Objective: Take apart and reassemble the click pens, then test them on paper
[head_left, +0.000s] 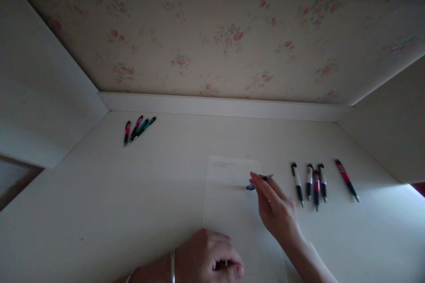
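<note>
Paper (226,205), illegible writing (224,165), pen (251,187) in right hand (277,212)

Ten pens (347,180), one sheet (230,203), two hands (279,214)

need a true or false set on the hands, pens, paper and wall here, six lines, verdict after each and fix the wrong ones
1. The right hand holds a blue pen. True.
2. Five loose pens lie to the right of the paper. True.
3. Everything at the far left is red. False: teal pens lie there too.
4. The left hand is farther from the wallpaper than the right hand. True.
5. The wallpaper is striped. False: it is flowered.
6. The left hand is at the paper's far edge. False: it is over the near part.
</note>
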`<state>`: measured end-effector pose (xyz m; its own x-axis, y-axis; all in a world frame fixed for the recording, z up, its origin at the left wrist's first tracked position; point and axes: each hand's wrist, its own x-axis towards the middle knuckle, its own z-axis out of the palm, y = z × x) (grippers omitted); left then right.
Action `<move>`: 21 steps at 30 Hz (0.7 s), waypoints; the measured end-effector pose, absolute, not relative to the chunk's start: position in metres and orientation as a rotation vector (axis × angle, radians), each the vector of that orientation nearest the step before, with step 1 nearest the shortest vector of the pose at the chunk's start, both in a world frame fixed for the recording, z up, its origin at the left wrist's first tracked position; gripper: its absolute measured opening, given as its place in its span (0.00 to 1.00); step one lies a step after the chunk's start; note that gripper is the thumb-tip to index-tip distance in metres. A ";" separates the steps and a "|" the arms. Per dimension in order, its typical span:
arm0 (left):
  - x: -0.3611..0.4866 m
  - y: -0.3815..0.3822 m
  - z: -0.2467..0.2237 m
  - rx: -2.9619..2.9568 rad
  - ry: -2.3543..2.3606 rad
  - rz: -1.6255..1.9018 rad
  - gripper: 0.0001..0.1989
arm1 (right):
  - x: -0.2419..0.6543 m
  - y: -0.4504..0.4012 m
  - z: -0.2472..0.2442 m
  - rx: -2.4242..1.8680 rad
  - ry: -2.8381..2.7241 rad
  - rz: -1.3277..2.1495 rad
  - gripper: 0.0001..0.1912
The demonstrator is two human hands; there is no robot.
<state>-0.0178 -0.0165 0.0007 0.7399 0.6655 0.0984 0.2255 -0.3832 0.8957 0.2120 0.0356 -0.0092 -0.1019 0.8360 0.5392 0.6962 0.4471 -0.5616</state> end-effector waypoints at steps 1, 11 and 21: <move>-0.017 -0.017 0.001 1.941 0.693 0.561 0.23 | 0.213 0.037 -0.012 -1.312 -1.825 0.220 0.21; -0.016 -0.017 0.000 1.954 0.717 0.556 0.17 | 0.235 0.048 -0.009 -1.365 -1.300 0.348 0.23; -0.013 -0.015 -0.010 1.944 0.721 0.540 0.20 | 0.296 0.059 -0.034 -1.514 -2.038 -0.265 0.20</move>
